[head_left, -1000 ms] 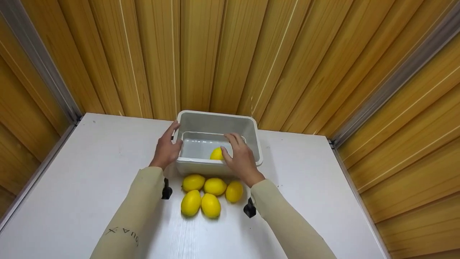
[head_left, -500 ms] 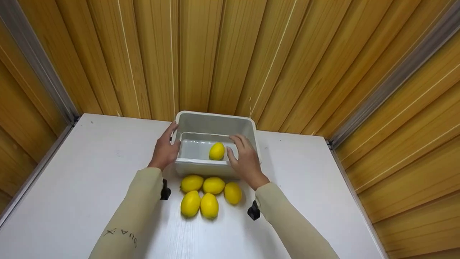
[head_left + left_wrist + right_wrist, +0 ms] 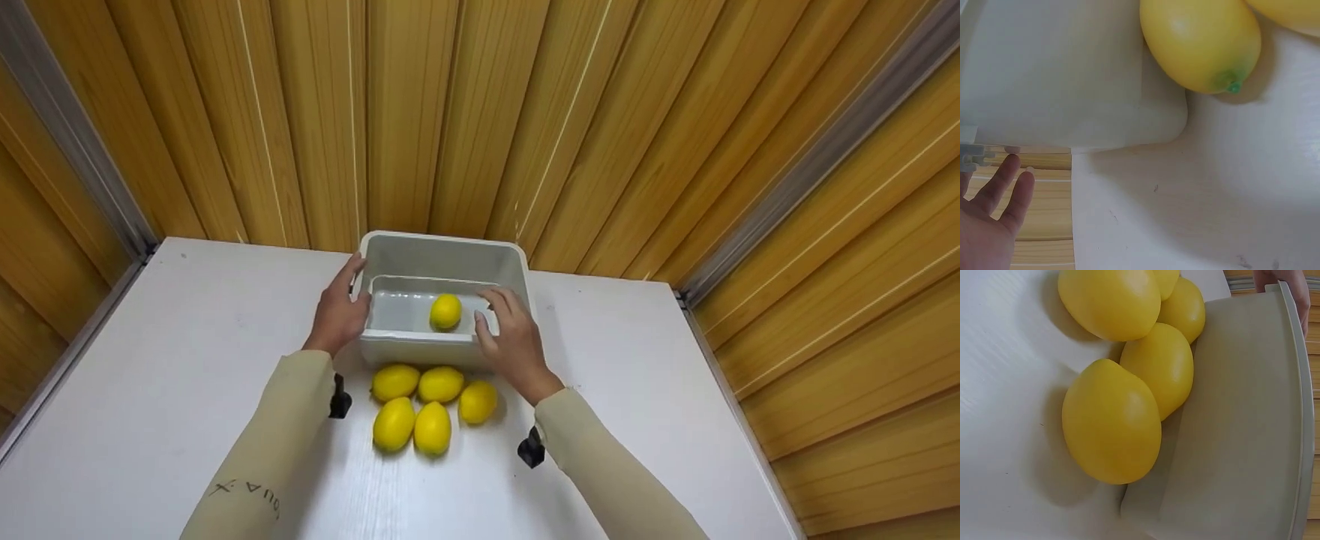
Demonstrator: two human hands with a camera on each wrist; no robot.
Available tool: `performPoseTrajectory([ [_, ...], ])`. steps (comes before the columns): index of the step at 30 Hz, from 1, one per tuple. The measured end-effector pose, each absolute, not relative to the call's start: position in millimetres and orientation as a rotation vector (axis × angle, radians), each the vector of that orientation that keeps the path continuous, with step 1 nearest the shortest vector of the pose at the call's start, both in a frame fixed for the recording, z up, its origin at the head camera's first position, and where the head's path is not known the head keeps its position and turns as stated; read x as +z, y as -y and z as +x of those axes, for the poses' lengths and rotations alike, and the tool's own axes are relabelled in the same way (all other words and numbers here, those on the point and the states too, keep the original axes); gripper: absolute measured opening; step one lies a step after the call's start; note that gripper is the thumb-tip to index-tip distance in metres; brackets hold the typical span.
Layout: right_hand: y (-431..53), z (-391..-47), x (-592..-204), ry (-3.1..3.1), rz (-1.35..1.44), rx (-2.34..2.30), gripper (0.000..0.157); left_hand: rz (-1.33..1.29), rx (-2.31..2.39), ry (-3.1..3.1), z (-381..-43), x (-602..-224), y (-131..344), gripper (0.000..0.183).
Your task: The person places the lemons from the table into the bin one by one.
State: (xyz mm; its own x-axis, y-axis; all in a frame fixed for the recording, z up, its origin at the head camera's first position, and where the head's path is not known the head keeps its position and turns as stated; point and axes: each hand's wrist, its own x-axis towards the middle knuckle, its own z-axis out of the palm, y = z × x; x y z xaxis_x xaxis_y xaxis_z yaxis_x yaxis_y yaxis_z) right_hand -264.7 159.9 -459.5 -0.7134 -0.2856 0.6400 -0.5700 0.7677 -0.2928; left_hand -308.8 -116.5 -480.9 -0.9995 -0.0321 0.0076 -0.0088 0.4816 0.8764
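Note:
A light grey plastic bin (image 3: 420,349) stands on the table with one lemon (image 3: 445,311) inside on its floor. My left hand (image 3: 334,311) rests against the bin's left side at the rim; the left wrist view shows its fingers (image 3: 1016,199) fairly straight and spread. Over the bin's right front rim is my right hand (image 3: 514,336), thumb and fingers apart, holding nothing, to the right of the lemon inside. Several lemons lie grouped before the bin, among them a front lemon (image 3: 394,424) and a right-hand lemon (image 3: 478,402). The right wrist view does not show the right hand.
The white table (image 3: 630,420) extends to both sides of the bin. Behind it rises a wood-patterned panel wall (image 3: 442,112), close to the bin's far side. Black wrist mounts (image 3: 531,448) hang under the sleeves near the tabletop.
My right hand has let go of the lemon in the bin and drawn slightly right, so the lemon now shows fully. The left hand has kept its place at the bin.

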Motion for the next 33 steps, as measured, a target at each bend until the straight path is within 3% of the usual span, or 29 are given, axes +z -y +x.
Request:
performPoseTrajectory([
  [33,-176,-241,-481,2.178,0.834,0.700,0.012,0.049,-1.587,2.686,-310,-484,116,0.065],
])
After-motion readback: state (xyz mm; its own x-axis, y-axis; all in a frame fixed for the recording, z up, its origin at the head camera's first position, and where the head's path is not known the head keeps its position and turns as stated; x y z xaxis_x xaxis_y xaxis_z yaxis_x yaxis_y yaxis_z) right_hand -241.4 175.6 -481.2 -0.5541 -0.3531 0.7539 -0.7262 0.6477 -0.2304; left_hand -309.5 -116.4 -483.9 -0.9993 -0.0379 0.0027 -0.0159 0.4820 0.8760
